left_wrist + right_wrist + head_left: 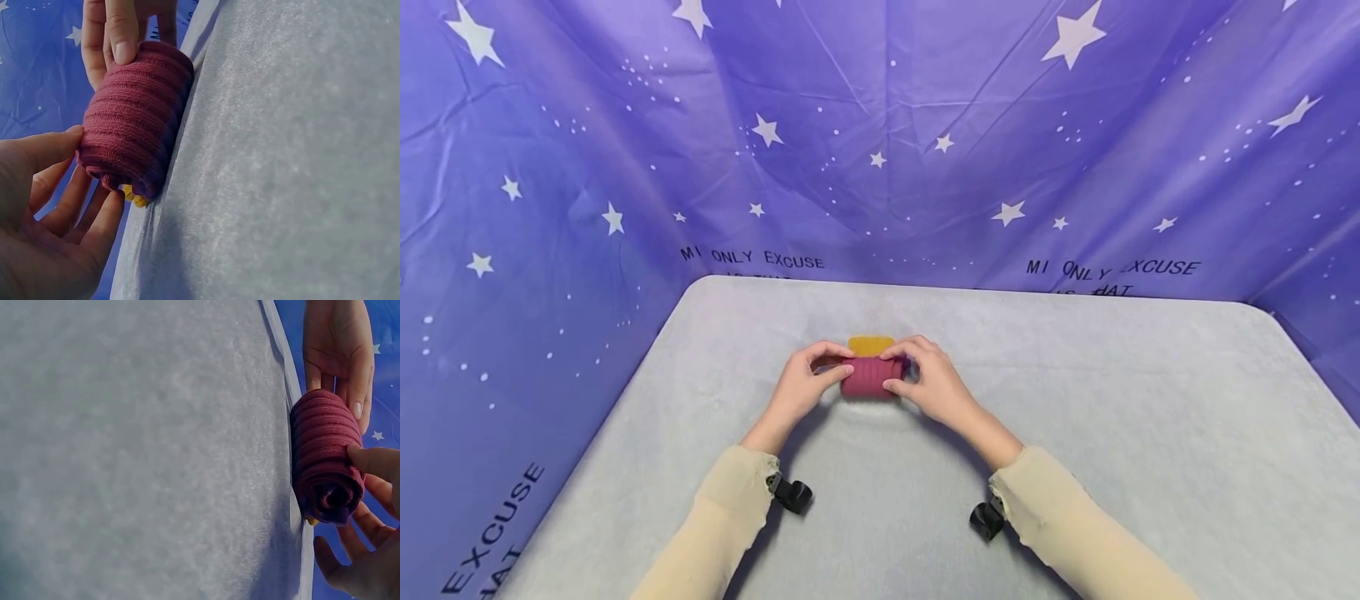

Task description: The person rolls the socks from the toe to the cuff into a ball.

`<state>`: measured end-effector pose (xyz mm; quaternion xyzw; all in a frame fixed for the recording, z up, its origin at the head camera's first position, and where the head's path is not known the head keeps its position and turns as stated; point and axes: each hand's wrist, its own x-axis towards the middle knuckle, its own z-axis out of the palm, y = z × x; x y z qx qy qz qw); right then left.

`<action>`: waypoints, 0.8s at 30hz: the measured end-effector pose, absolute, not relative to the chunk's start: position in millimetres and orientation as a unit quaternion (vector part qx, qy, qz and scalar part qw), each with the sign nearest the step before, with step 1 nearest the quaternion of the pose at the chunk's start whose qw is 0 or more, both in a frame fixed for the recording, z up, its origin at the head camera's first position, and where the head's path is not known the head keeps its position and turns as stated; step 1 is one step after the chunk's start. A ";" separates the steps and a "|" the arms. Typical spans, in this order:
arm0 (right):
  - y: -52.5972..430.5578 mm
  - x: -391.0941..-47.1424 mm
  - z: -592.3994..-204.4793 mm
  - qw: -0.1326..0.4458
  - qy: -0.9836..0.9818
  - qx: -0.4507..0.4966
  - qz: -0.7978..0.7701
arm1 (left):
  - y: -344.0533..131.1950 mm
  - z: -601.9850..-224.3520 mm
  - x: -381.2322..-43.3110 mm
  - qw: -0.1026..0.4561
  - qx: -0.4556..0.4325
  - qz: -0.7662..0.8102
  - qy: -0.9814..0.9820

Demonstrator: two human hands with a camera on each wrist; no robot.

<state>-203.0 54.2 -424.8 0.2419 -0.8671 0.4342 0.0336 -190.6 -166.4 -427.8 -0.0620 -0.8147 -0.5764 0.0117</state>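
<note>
A roll of maroon ribbed knit fabric (871,377), sock-like, lies crosswise on the table. A flat mustard-yellow end (871,346) sticks out from its far side. My left hand (799,383) holds the left end of the roll, thumb on the near side and fingers behind. At the right end, my right hand (934,383) grips it the same way, between thumb and fingers. The right wrist view shows the coiled end of the knit roll (328,456), with dark purple layers inside. In the left wrist view the underside of the knit roll (134,125) looks bluish purple.
A light grey cloth covers the table (1112,417), whose far edge meets a purple star-patterned curtain (880,208). The curtain also hangs along both sides. Small black devices are strapped at the left cuff (752,462) and the right cuff (1018,475).
</note>
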 end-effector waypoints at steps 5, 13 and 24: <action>54.4 -208.3 -425.0 0.004 -0.857 0.218 0.466 | -165.8 -427.0 -189.2 0.000 -0.072 -0.589 -0.805; 57.4 -212.6 -426.7 -0.019 -0.847 0.201 0.492 | -165.2 -429.7 -184.7 -0.001 -0.100 -0.603 -0.792; 55.7 -215.2 -425.9 0.014 -0.837 0.222 0.500 | -165.7 -433.0 -194.3 0.013 -0.087 -0.581 -0.809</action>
